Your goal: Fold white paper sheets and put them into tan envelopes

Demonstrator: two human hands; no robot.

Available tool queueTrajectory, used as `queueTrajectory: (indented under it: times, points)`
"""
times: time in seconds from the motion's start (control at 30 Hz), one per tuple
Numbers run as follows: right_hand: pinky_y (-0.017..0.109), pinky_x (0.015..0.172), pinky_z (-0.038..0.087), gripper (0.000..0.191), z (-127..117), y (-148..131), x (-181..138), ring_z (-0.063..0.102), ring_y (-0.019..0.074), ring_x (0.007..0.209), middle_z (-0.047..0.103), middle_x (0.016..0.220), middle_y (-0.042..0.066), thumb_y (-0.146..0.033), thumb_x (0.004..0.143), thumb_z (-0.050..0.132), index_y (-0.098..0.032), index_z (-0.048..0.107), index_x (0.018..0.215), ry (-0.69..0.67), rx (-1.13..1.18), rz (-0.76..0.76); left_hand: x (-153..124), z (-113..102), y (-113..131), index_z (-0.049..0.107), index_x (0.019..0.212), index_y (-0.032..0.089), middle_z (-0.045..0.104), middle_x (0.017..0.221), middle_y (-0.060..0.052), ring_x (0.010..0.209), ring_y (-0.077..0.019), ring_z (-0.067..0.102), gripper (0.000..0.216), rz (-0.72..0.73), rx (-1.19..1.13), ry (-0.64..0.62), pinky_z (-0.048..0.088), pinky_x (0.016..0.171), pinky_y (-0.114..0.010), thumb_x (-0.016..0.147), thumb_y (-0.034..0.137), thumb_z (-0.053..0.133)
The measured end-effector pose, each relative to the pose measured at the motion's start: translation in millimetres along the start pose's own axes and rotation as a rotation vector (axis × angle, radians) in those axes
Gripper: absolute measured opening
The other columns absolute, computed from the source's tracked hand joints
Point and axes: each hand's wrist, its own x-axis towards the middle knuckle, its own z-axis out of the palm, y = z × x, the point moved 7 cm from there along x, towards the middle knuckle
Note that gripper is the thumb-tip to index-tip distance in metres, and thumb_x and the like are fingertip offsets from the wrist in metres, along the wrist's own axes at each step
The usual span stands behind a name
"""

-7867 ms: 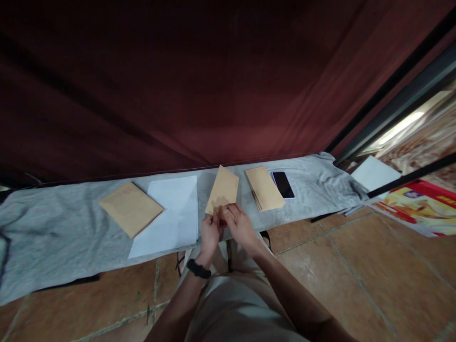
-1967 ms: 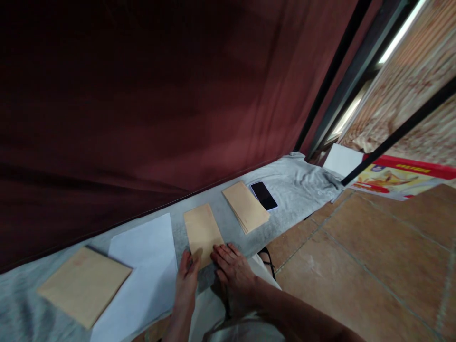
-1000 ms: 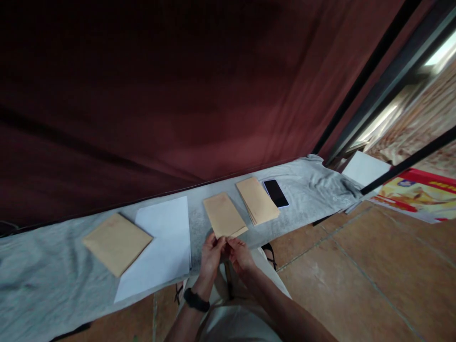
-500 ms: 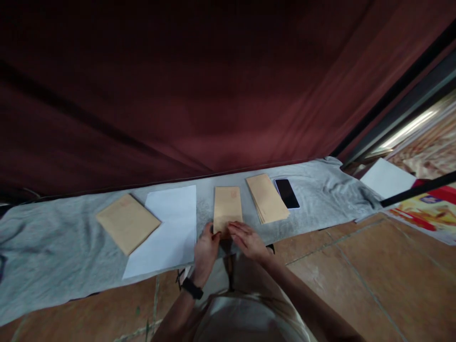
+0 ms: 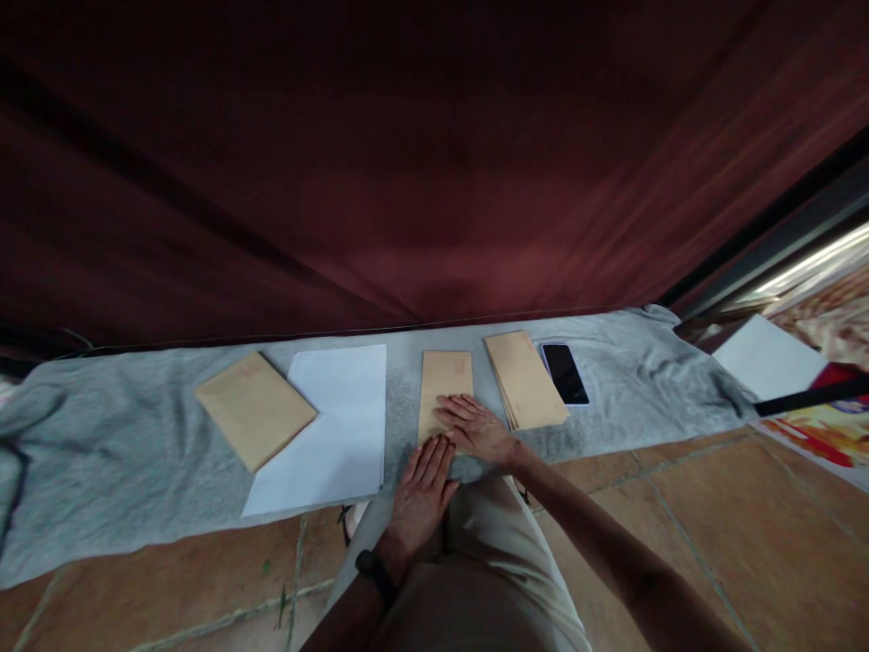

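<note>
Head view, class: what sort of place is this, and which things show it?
Probably a room indoors, perhaps at home: tiled floor, what looks like a red curtain, and grey cloth spread out.

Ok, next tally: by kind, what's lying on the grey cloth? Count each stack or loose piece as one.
Brown envelopes, loose or stacked: 3
White paper, loose or stacked: 1
Smartphone: 1
Total: 5
</note>
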Motion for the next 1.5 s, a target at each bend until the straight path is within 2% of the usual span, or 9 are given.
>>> queueTrajectory:
  times: [0.23, 0.43, 0.53, 0.8, 1.0, 1.1, 1.27, 1.4, 1.5]
  points:
    - [0.048, 0.124, 0.029, 0.049, 1, 34, 39, 0.038, 0.0257, 0.148, 0.041, 0.161, 0.009, -0.033, 0.105, 0.046, -0.021, 0.045, 0.152, -0.035, -0.059, 0.048, 2, 4, -2, 0.041, 0.155, 0.023, 0.045, 0.158, -0.008, 0.146, -0.0246, 0.042, 0.058, 0.016, -0.02, 0.044, 0.032, 0.122, -0.043, 0.1, 0.043, 0.049]
    - [0.05, 0.126, 0.024, 0.051, 8, 14, 47, 0.035, 0.0246, 0.149, 0.039, 0.161, 0.009, -0.037, 0.103, 0.05, -0.024, 0.045, 0.152, -0.125, -0.029, -0.103, 4, -1, 0, 0.046, 0.152, 0.027, 0.046, 0.158, -0.008, 0.145, -0.0261, 0.043, 0.056, 0.008, -0.019, 0.03, 0.033, 0.121, -0.044, 0.099, 0.044, 0.051]
    - [0.05, 0.126, 0.022, 0.051, 9, 15, 49, 0.033, 0.0241, 0.151, 0.038, 0.162, 0.007, -0.037, 0.103, 0.05, -0.026, 0.045, 0.152, -0.147, -0.033, -0.114, 5, -2, 0, 0.046, 0.152, 0.028, 0.047, 0.157, -0.007, 0.145, -0.0258, 0.043, 0.056, 0.005, -0.022, 0.029, 0.032, 0.121, -0.044, 0.099, 0.045, 0.052]
    - [0.045, 0.126, 0.024, 0.048, 2, 64, 70, 0.034, 0.0213, 0.15, 0.038, 0.162, 0.004, -0.038, 0.106, 0.044, -0.025, 0.045, 0.152, -0.098, -0.102, 0.065, 4, 2, 0, 0.045, 0.152, 0.028, 0.045, 0.159, -0.007, 0.146, -0.0267, 0.042, 0.056, 0.008, -0.02, 0.0, 0.034, 0.12, -0.045, 0.098, 0.04, 0.054]
    - [0.044, 0.126, 0.025, 0.05, -1, 88, 66, 0.03, 0.0205, 0.152, 0.034, 0.163, 0.009, -0.035, 0.107, 0.039, -0.019, 0.04, 0.155, -0.06, -0.145, 0.192, 2, 6, -1, 0.041, 0.155, 0.028, 0.043, 0.16, -0.008, 0.147, -0.027, 0.04, 0.059, 0.009, -0.047, -0.024, 0.033, 0.121, -0.047, 0.098, 0.04, 0.053]
    - [0.048, 0.126, 0.026, 0.055, -1, 80, 49, 0.029, 0.0232, 0.152, 0.035, 0.163, 0.013, -0.036, 0.107, 0.039, -0.015, 0.035, 0.157, -0.012, -0.131, 0.224, 3, 4, -1, 0.042, 0.154, 0.027, 0.042, 0.16, -0.009, 0.148, -0.0273, 0.039, 0.059, 0.011, -0.046, -0.018, 0.032, 0.122, -0.047, 0.098, 0.041, 0.053]
    - [0.049, 0.123, 0.033, 0.06, -6, 47, 1, 0.031, 0.0263, 0.152, 0.034, 0.163, 0.015, -0.038, 0.106, 0.042, -0.014, 0.028, 0.159, 0.09, -0.066, 0.25, 5, 2, 0, 0.043, 0.154, 0.027, 0.04, 0.161, -0.008, 0.149, -0.0276, 0.037, 0.058, 0.012, -0.038, -0.036, 0.033, 0.122, -0.047, 0.098, 0.04, 0.054]
    - [0.052, 0.12, 0.038, 0.054, -13, 18, -32, 0.041, 0.0285, 0.146, 0.046, 0.156, 0.015, -0.036, 0.105, 0.043, -0.015, 0.038, 0.155, 0.141, -0.006, 0.296, 6, 0, 1, 0.045, 0.152, 0.026, 0.041, 0.16, -0.009, 0.149, -0.0281, 0.037, 0.057, 0.01, -0.022, -0.038, 0.034, 0.121, -0.048, 0.098, 0.039, 0.054]
    - [0.051, 0.121, 0.039, 0.05, -13, -14, -48, 0.044, 0.0269, 0.144, 0.052, 0.152, 0.014, -0.03, 0.104, 0.043, -0.015, 0.044, 0.152, 0.133, 0.045, 0.26, 6, 0, 1, 0.045, 0.152, 0.024, 0.041, 0.16, -0.01, 0.15, -0.0285, 0.036, 0.056, 0.015, -0.022, -0.038, 0.034, 0.121, -0.049, 0.098, 0.039, 0.052]
